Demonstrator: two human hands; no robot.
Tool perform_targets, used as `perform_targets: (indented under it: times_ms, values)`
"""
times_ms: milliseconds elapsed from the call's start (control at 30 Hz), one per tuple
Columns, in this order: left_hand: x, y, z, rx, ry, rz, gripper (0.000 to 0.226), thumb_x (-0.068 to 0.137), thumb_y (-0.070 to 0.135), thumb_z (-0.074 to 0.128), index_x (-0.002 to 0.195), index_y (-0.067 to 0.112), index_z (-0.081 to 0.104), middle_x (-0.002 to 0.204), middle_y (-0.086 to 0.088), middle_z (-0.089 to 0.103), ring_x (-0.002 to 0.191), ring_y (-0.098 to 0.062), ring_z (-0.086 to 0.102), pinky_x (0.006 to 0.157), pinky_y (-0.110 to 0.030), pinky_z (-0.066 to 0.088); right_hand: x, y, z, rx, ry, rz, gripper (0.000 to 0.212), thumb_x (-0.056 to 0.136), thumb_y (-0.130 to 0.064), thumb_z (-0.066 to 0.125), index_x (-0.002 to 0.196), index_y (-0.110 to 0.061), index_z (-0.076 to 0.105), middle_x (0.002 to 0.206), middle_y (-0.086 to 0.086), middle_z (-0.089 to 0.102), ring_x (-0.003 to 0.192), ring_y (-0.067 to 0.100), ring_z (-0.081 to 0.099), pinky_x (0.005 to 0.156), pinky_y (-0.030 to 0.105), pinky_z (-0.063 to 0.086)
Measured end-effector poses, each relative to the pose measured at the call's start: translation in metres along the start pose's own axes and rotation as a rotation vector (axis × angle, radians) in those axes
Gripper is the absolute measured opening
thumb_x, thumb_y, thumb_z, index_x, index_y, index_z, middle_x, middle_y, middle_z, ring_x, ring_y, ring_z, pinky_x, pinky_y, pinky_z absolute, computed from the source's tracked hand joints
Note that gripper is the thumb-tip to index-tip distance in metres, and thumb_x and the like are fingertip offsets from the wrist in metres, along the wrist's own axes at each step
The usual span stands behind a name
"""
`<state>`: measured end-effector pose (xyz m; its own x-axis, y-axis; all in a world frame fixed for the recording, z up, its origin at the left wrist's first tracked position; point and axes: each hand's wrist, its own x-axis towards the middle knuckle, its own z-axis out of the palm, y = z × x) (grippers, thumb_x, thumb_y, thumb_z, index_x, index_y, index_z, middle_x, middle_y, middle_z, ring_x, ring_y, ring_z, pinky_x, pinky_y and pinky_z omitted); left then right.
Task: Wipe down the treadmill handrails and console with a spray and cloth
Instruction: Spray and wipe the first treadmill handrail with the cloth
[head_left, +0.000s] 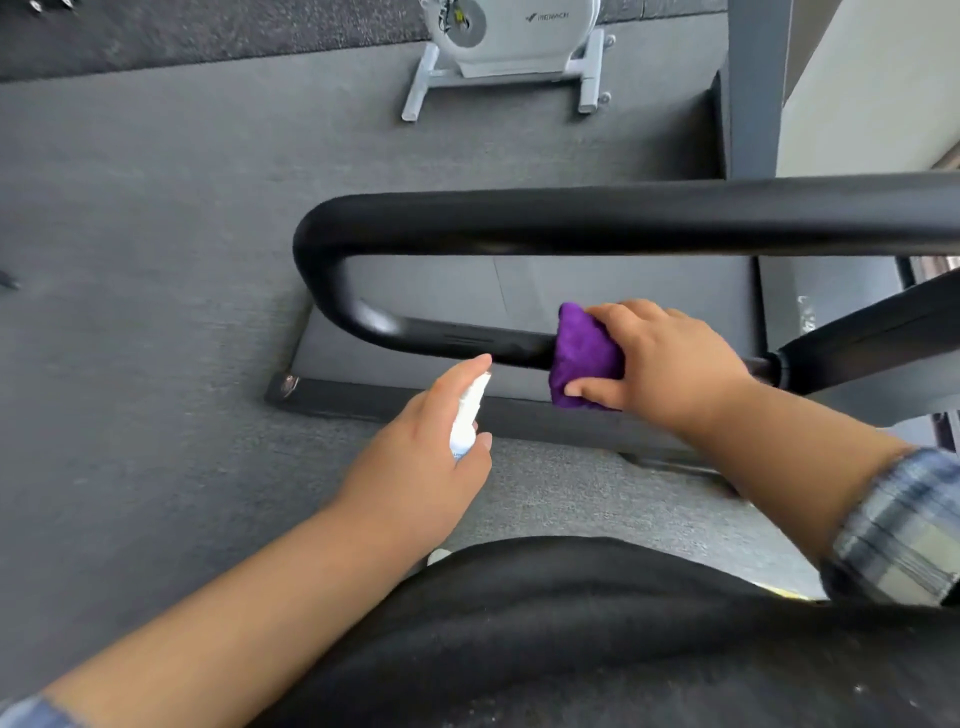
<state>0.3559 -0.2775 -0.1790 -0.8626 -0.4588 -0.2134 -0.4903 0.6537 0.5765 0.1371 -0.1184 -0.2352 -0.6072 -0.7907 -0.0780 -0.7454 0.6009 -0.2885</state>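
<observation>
A black U-shaped handrail of the treadmill is seen from above, with its curved end at the left and its two bars running to the right. A purple cloth is wrapped around the lower bar and is gripped there by the right hand, whose fingers are curled over the top of the cloth while the thumb is pressed against its near side. A small white spray bottle is held in the left hand, just beside the lower bar and to the left of the cloth; the index finger is laid on top of the nozzle and the other fingers are closed around the body of the bottle. The two hands are kept apart, with a bare piece of the bar between them. A plaid sleeve is seen on the right forearm. Under the rail, the dark treadmill deck is lying on a grey floor. A white exercise machine is standing far behind, at the top of the view.
</observation>
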Motion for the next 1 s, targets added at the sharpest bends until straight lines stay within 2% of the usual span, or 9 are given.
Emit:
perform_targets:
  times_ms: [133, 300, 433, 567, 667, 767, 867, 933, 1000]
  values:
    - [-0.002, -0.018, -0.011, 0.000, -0.017, -0.001, 0.064, 0.094, 0.040, 0.056, 0.130, 0.076, 0.016, 0.142, 0.024, 0.044, 0.118, -0.004, 0.048, 0.091, -0.024, 0.035, -0.011, 0.010, 0.003, -0.099, 0.034, 0.042, 0.105, 0.065, -0.095, 0.043, 0.145, -0.027, 0.036, 0.136, 0.005, 0.055, 0.115, 0.035, 0.059, 0.094, 0.050, 0.049]
    - [-0.003, -0.041, -0.025, -0.004, -0.036, 0.002, 0.063, 0.093, 0.041, 0.055, 0.129, 0.076, 0.017, 0.128, 0.023, 0.051, 0.107, -0.001, 0.048, 0.087, -0.024, 0.037, 0.013, -0.029, 0.012, -0.145, 0.053, -0.002, 0.098, 0.069, -0.085, 0.051, 0.146, -0.027, 0.035, 0.131, 0.003, 0.059, 0.109, 0.033, 0.062, 0.087, 0.047, 0.052]
    - [0.001, -0.055, -0.035, -0.015, -0.016, 0.018, 0.063, 0.093, 0.040, 0.057, 0.128, 0.076, 0.019, 0.130, 0.026, 0.048, 0.101, 0.014, 0.043, 0.086, -0.019, 0.035, 0.046, -0.090, 0.026, -0.158, 0.088, -0.068, 0.097, 0.074, -0.080, 0.057, 0.149, -0.024, 0.033, 0.135, 0.003, 0.057, 0.113, 0.033, 0.061, 0.089, 0.046, 0.052]
    - [0.010, -0.069, -0.047, -0.011, 0.051, 0.049, 0.065, 0.092, 0.034, 0.061, 0.130, 0.069, 0.021, 0.131, 0.018, 0.054, 0.106, 0.007, 0.046, 0.086, -0.016, 0.036, 0.085, -0.158, 0.035, -0.116, 0.105, -0.150, 0.085, 0.086, -0.066, 0.048, 0.154, -0.020, 0.026, 0.141, 0.005, 0.052, 0.116, 0.033, 0.058, 0.091, 0.046, 0.049]
    - [0.011, -0.083, -0.056, 0.007, 0.047, 0.072, 0.066, 0.091, 0.033, 0.062, 0.130, 0.067, 0.021, 0.129, 0.020, 0.053, 0.106, 0.008, 0.044, 0.082, 0.004, 0.030, 0.094, -0.172, 0.037, -0.013, 0.088, -0.150, 0.079, 0.089, -0.061, 0.043, 0.155, -0.021, 0.025, 0.145, 0.002, 0.050, 0.121, 0.030, 0.055, 0.094, 0.044, 0.048]
    - [0.012, -0.096, -0.066, 0.001, 0.034, 0.102, 0.065, 0.091, 0.035, 0.061, 0.131, 0.067, 0.021, 0.128, 0.018, 0.055, 0.108, 0.004, 0.046, 0.081, 0.004, 0.030, 0.088, -0.171, 0.033, 0.377, 0.197, -0.084, 0.074, 0.089, -0.064, 0.052, 0.149, -0.023, 0.037, 0.140, 0.000, 0.054, 0.124, 0.022, 0.053, 0.098, 0.037, 0.044]
    - [0.017, -0.105, -0.073, -0.013, 0.024, 0.145, 0.067, 0.091, 0.033, 0.063, 0.128, 0.068, 0.021, 0.119, 0.021, 0.055, 0.103, 0.007, 0.047, 0.082, -0.002, 0.035, 0.089, -0.187, 0.036, 0.585, 0.289, -0.081, 0.067, 0.088, -0.060, 0.062, 0.136, -0.016, 0.044, 0.125, 0.001, 0.057, 0.108, 0.021, 0.057, 0.087, 0.032, 0.044]
    - [0.019, -0.109, -0.077, -0.014, 0.011, 0.207, 0.069, 0.090, 0.027, 0.067, 0.127, 0.064, 0.023, 0.108, 0.024, 0.055, 0.099, 0.013, 0.049, 0.082, -0.004, 0.035, 0.093, -0.203, 0.042, 0.538, 0.296, -0.069, 0.065, 0.086, -0.063, 0.065, 0.125, -0.016, 0.044, 0.109, -0.001, 0.058, 0.090, 0.024, 0.059, 0.078, 0.036, 0.045]
    - [0.019, -0.114, -0.081, -0.024, 0.006, 0.263, 0.072, 0.089, 0.019, 0.070, 0.128, 0.061, 0.026, 0.104, 0.024, 0.053, 0.096, 0.019, 0.049, 0.082, 0.002, 0.032, 0.097, -0.211, 0.045, 0.446, 0.352, -0.025, 0.060, 0.084, -0.067, 0.064, 0.116, -0.020, 0.045, 0.093, -0.008, 0.053, 0.078, 0.018, 0.055, 0.075, 0.037, 0.044]
